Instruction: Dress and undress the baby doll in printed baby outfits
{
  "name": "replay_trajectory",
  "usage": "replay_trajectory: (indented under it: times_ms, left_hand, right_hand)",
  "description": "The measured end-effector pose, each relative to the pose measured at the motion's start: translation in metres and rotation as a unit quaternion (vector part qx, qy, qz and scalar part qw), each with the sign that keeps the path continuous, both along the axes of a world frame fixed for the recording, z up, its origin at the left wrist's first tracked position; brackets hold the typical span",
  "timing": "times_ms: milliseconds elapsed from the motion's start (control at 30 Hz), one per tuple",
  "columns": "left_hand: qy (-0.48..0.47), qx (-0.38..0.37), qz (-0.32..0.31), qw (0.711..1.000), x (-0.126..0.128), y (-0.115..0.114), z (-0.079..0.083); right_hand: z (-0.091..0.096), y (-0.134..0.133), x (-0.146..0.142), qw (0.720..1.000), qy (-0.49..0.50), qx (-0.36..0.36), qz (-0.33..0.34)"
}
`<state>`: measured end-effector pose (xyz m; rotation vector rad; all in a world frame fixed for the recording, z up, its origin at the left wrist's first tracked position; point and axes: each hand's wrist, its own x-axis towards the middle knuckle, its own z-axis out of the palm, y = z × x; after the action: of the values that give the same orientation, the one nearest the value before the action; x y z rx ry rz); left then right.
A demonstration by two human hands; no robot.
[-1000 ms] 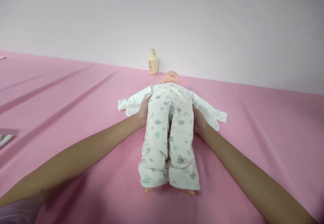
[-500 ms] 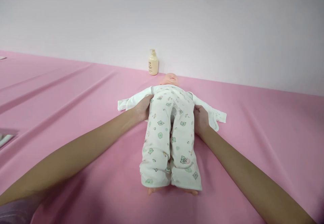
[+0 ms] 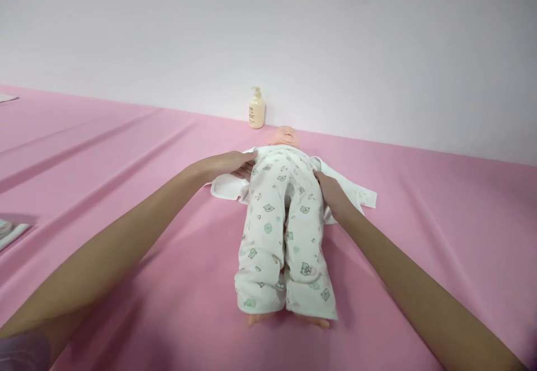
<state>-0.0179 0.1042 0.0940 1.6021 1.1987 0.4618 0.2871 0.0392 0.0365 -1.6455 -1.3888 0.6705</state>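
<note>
A baby doll [image 3: 287, 135] lies on its back, its head at the far end and its feet towards me. White trousers [image 3: 268, 231] printed with small green animals cover its legs and reach high up the body. Beneath it a white long-sleeved top [image 3: 342, 179] spreads out to both sides. At the left side of the waist, my left hand [image 3: 232, 164] rests with fingers stretched out, touching the cloth. My right hand [image 3: 331, 192] is closed at the right hip, thumb on the trouser edge; its other fingers are mostly hidden.
A cream pump bottle [image 3: 257, 111] stands beyond the doll's head, close to the pale wall [image 3: 268, 35]. Pink cloth [image 3: 168, 220] with creases covers the surface. Folded whitish items [image 3: 12, 234] are partly visible at the left edge.
My left hand has loosened, its fingers now extended over the waist's side. My right hand has shifted slightly up the hip. The top's left part is more folded; the view has tilted slightly.
</note>
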Motion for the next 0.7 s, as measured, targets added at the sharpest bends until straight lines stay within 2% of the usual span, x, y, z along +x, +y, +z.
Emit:
replay_trajectory:
  times_ms: [100,200,300,333,400,500,567,633,700]
  left_hand:
    - [0.073,0.142,0.018,0.987,0.0,0.003,-0.004]
    - [0.095,0.282,0.019,0.955,0.009,0.01,-0.017]
    - [0.102,0.378,0.033,0.92,0.017,0.018,-0.034]
    - [0.097,0.391,0.045,0.914,0.019,0.02,-0.038]
    - [0.07,0.377,0.053,0.922,0.02,0.022,-0.044]
    - [0.007,0.322,0.051,0.945,0.02,0.026,-0.049]
    - [-0.04,0.302,0.069,0.95,0.022,0.03,-0.053]
    - [-0.066,0.299,0.099,0.947,0.025,0.035,-0.059]
    - [-0.056,0.309,0.124,0.941,0.029,0.04,-0.065]
  right_hand:
    - [0.012,0.001,0.011,0.999,-0.037,-0.007,-0.034]
    - [0.015,0.011,0.013,0.994,-0.083,0.068,-0.028]
    - [0.015,0.03,0.012,0.98,-0.131,0.147,0.008]
    - [0.016,0.037,0.012,0.975,-0.139,0.169,0.029]
    - [0.02,0.05,0.011,0.966,-0.144,0.198,0.079]
    - [0.027,0.067,0.012,0.975,-0.077,0.153,0.144]
    - [0.03,0.077,0.012,0.988,-0.018,0.081,0.128]
    - [0.028,0.085,0.011,0.997,-0.001,0.019,0.075]
    - [0.025,0.091,0.009,0.999,-0.025,0.006,0.04]
